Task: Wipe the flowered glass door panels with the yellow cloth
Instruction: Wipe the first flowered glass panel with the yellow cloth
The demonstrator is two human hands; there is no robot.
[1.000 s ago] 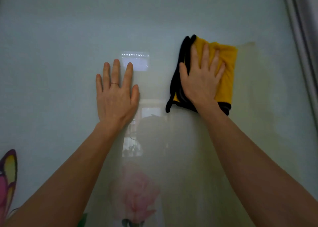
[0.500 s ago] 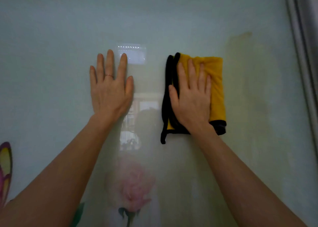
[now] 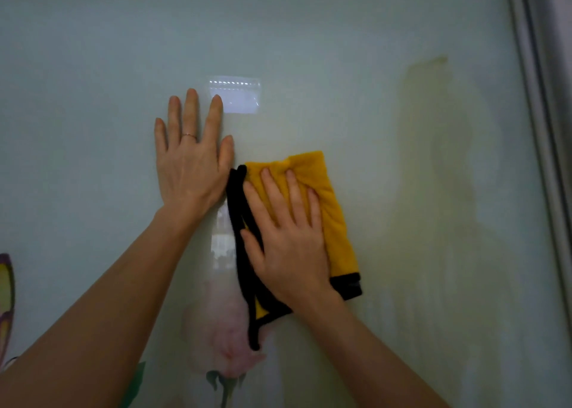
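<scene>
the right hand (image 3: pixel 288 240) hides the middle of the yellow cloth (image 3: pixel 328 209); the butterfly (image 3: pixel 5 302) at nine o'clock is cut off.

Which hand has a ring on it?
The left hand, flat and bare on the pale glass door panel, wears a thin ring; the right hand presses the yellow black-edged cloth.

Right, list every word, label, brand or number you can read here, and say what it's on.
None can be read.
Glass panel: only printed flowers, no lettering.
Yellow cloth: no tag or brand showing.
Bright reflection on the glass: a row of light dots, not text.
</scene>
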